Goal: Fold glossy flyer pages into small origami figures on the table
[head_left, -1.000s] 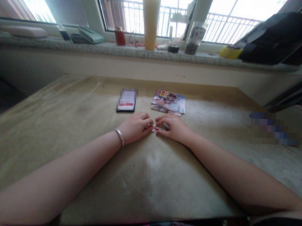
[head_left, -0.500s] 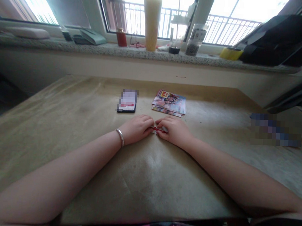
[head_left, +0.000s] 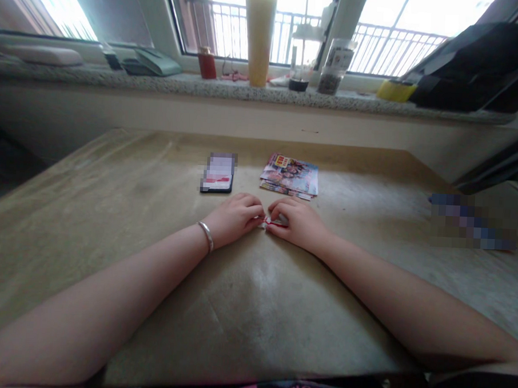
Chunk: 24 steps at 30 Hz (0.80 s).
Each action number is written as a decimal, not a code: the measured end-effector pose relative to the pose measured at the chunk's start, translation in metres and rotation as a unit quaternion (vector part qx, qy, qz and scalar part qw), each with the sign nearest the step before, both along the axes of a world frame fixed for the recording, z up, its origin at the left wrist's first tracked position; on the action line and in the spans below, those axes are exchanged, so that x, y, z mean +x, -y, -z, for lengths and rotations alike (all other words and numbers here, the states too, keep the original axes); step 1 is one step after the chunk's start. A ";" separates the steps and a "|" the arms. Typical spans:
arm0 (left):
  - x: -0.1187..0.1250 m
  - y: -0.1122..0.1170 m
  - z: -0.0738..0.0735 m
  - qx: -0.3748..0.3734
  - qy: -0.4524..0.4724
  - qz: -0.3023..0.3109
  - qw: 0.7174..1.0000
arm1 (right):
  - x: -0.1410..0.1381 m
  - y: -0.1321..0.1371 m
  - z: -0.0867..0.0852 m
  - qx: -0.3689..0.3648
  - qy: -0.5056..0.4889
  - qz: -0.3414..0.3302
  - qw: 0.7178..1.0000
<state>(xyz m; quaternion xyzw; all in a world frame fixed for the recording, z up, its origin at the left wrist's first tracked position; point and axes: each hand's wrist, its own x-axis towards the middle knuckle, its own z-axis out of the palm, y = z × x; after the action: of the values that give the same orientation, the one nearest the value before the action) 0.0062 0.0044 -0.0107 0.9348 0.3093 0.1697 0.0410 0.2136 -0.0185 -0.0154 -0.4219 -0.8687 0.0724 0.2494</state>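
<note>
Both hands meet above the middle of the table. My left hand (head_left: 239, 217), with a silver bracelet (head_left: 206, 236) at its wrist, is closed, thumb and fingers pinching one end of a small red-and-white folded piece (head_left: 266, 222) that looks like paper. My right hand (head_left: 299, 221) curls its fingers round the other end. Most of the piece is hidden by the fingers, and its exact shape is too small to tell. Just beyond my hands lies a short stack of colourful printed leaflets (head_left: 291, 175).
A phone (head_left: 217, 174) with a blurred screen lies beyond my left hand. At the right of the table (head_left: 220, 306) is a blurred bluish item (head_left: 472, 223). Along the stone windowsill (head_left: 195, 87) stand a tall yellowish container (head_left: 259, 39), a red bottle (head_left: 207, 63) and a yellow roll (head_left: 396, 90).
My fingers have shifted slightly on the small piece, and a little more of its red and white shows between my hands. The leaflets and phone lie where they were.
</note>
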 end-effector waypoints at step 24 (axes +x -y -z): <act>0.003 0.013 -0.007 -0.099 0.013 0.004 0.995 | 0.005 0.014 -0.021 -0.148 0.088 0.053 0.984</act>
<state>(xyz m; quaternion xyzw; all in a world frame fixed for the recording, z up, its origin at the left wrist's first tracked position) 0.0090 -0.0088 -0.0035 0.9251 0.3204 0.1500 0.1383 0.2188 -0.0323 0.0053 -0.5046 -0.8432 0.1491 0.1100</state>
